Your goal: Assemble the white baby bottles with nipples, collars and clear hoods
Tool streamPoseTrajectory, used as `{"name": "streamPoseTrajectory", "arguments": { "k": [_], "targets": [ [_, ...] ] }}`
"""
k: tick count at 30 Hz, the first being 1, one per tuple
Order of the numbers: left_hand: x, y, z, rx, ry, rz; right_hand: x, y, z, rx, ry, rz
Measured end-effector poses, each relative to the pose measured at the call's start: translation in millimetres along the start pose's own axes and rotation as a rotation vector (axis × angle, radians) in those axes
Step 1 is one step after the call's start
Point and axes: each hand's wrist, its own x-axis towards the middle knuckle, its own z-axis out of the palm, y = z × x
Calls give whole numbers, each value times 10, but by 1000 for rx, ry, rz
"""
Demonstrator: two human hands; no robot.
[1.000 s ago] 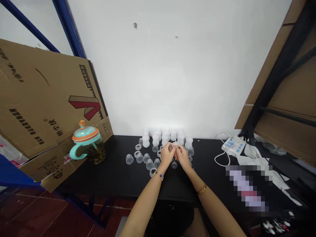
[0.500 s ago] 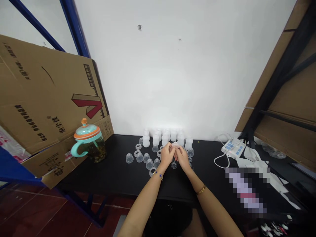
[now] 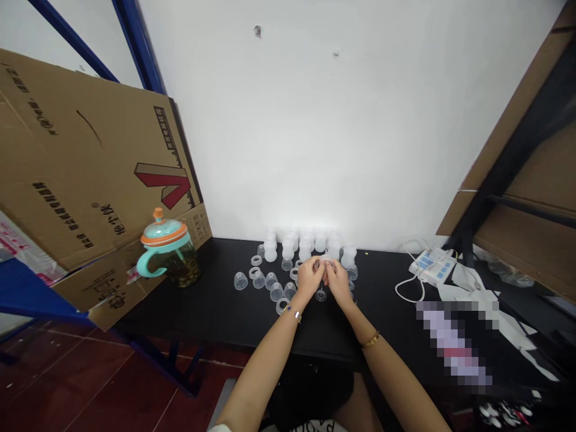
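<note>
My left hand (image 3: 308, 278) and my right hand (image 3: 337, 281) are held together above the black table (image 3: 216, 312), fingers curled around a small clear plastic piece (image 3: 323, 261) pinched between them. Just behind the hands stands a row of small white bottles (image 3: 306, 245). Several clear plastic caps (image 3: 265, 281) and rings (image 3: 256, 260) lie scattered to the left of and under the hands. One ring (image 3: 282, 306) lies by my left wrist.
A glass jug with a teal and orange lid (image 3: 168, 252) stands at the table's left, against a leaning cardboard box (image 3: 90, 174). A white power strip with cable (image 3: 432, 265) and white sheets (image 3: 477, 297) lie at the right. A dark shelf frame (image 3: 508, 174) rises on the right.
The view has shifted slightly. Both hands stay together on the small clear piece, with only small finger movement.
</note>
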Motion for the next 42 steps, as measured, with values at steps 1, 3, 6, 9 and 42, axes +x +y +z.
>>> {"name": "streamPoseTrajectory", "arguments": {
  "k": [1,3,6,9,42],
  "targets": [
    [-3,8,7,4,0,6,3,-3,-4,-1,15,12],
    [-10,15,22,11,1,15,10,-7,-10,2,37,37],
    [-17,-1,37,12,10,3,8,-11,-10,10,29,41],
    [-16,-27,34,2,19,-25,-11,-14,5,29,-12,32],
    [-29,12,12,-68,44,-80,-31,-25,11,11,-39,6]
  ]
}}
